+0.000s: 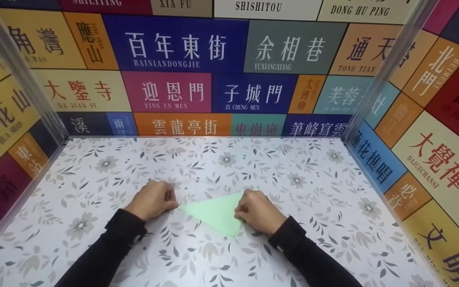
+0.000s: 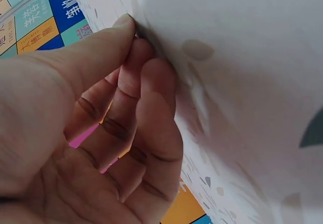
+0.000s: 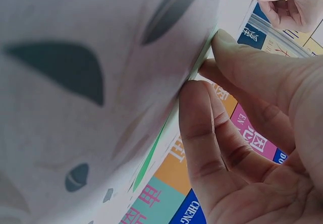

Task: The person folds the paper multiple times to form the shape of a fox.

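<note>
Head view: pale-green triangular paper sheet (image 1: 214,214) on white floral-print counter (image 1: 181,259). Right hand (image 1: 260,212) pinches its right edge; left hand (image 1: 153,200) curls at left tip, can't tell if gripping. Probably light, crease-prone; hold edges.

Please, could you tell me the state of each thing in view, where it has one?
Green paper: triangular outline, seemingly folded, lying on the floral tabletop.
Left hand: fingers curled, thumb and fingertips together at the paper's left tip, seemingly pinching it.
Right hand: fingers curled, fingertips holding the paper's right side.
Left sleeve: down to the wrist.
Right sleeve: also down to the wrist.
</note>
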{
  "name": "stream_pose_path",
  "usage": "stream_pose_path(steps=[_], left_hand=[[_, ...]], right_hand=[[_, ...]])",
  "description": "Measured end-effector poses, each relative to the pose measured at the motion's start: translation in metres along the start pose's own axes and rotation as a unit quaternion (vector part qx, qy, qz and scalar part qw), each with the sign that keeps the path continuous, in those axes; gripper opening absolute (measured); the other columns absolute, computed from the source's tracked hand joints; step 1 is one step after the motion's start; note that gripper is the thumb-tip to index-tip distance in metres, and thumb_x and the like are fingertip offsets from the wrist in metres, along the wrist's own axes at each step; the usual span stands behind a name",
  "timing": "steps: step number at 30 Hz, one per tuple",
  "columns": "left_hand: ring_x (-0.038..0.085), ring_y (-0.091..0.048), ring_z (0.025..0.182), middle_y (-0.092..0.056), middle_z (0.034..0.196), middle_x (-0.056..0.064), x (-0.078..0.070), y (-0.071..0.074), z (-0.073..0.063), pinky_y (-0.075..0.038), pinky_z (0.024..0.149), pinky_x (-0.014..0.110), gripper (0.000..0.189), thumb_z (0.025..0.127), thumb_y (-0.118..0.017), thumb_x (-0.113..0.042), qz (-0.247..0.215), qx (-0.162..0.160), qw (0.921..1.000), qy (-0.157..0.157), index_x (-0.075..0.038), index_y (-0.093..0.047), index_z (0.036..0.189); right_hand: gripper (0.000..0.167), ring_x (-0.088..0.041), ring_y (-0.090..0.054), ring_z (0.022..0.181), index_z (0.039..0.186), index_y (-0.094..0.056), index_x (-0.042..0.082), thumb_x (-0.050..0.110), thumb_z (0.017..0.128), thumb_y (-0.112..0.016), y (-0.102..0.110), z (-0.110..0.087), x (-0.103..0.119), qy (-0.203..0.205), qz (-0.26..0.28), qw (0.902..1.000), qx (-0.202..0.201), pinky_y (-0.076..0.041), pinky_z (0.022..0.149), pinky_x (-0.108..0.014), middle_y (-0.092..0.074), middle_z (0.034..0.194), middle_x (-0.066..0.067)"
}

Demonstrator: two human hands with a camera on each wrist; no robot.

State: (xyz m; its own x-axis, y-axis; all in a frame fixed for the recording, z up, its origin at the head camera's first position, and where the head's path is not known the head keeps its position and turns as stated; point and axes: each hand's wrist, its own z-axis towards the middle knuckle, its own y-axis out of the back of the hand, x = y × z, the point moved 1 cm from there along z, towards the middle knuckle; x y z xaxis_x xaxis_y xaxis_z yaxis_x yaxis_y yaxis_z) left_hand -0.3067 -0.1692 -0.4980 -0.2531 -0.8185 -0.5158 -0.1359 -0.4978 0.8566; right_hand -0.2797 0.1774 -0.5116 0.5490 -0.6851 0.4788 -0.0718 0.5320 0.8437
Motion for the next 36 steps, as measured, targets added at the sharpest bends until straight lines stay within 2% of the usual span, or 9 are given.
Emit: stream_pose_path(steps=[5,12,20,24,29,36], left_hand=[[0.015,-0.060,0.070,-0.072,0.078,-0.001,-0.002,0.000,-0.001,-0.049,0.069,0.034,0.021,0.095,-0.096,-0.014,0.011,-0.004,0.9999,-0.011,-0.014,-0.078,0.084],[0.016,-0.061,0.072,-0.073,0.077,0.000,-0.011,-0.004,-0.004,-0.051,0.069,0.036,0.018,0.093,-0.094,-0.008,0.028,-0.062,0.9974,-0.021,-0.014,-0.080,0.083],[0.018,-0.067,0.075,-0.077,0.082,0.002,-0.044,-0.008,-0.004,-0.060,0.074,0.040,0.012,0.097,-0.091,-0.010,0.034,-0.107,0.9933,-0.026,-0.014,-0.082,0.089],[0.019,-0.069,0.076,-0.078,0.085,0.002,-0.061,-0.017,-0.006,-0.062,0.073,0.040,0.013,0.097,-0.092,-0.012,0.035,-0.120,0.9910,-0.050,-0.014,-0.082,0.089],[0.023,-0.074,0.081,-0.080,0.090,0.004,-0.075,-0.036,-0.009,-0.065,0.072,0.042,0.012,0.095,-0.093,-0.012,0.043,-0.140,0.9847,-0.094,-0.013,-0.082,0.089],[0.027,-0.072,0.085,-0.074,0.093,0.004,-0.098,-0.053,-0.012,-0.063,0.069,0.043,0.012,0.096,-0.093,-0.019,0.063,-0.126,0.9829,-0.119,-0.010,-0.085,0.099]], right_hand=[[0.009,-0.019,-0.072,0.083,0.095,-0.091,0.005,0.006,0.089,-0.098,0.000,0.000,0.000,-0.003,-0.002,1.0000,-0.001,-0.064,0.078,-0.033,-0.077,0.092,-0.006],[0.007,-0.014,-0.068,0.081,0.094,-0.091,0.004,0.004,0.090,-0.097,0.000,0.000,0.000,-0.004,0.007,1.0000,0.001,-0.061,0.075,-0.028,-0.075,0.090,-0.005],[0.008,-0.014,-0.069,0.081,0.095,-0.091,0.004,0.003,0.089,-0.097,-0.001,0.000,0.000,0.000,0.006,1.0000,-0.003,-0.063,0.075,-0.028,-0.076,0.091,-0.005],[0.008,-0.014,-0.069,0.081,0.095,-0.091,0.004,0.003,0.089,-0.097,-0.001,0.000,0.000,0.001,0.005,1.0000,-0.004,-0.063,0.075,-0.029,-0.076,0.091,-0.006],[0.009,-0.016,-0.070,0.081,0.095,-0.091,0.004,0.004,0.089,-0.097,-0.002,0.001,0.001,0.006,0.001,1.0000,-0.004,-0.063,0.075,-0.029,-0.077,0.091,-0.006],[0.009,-0.018,-0.072,0.079,0.093,-0.091,0.004,0.003,0.088,-0.097,-0.001,0.001,-0.001,0.026,-0.007,0.9996,-0.010,-0.063,0.074,-0.030,-0.078,0.089,-0.007]])
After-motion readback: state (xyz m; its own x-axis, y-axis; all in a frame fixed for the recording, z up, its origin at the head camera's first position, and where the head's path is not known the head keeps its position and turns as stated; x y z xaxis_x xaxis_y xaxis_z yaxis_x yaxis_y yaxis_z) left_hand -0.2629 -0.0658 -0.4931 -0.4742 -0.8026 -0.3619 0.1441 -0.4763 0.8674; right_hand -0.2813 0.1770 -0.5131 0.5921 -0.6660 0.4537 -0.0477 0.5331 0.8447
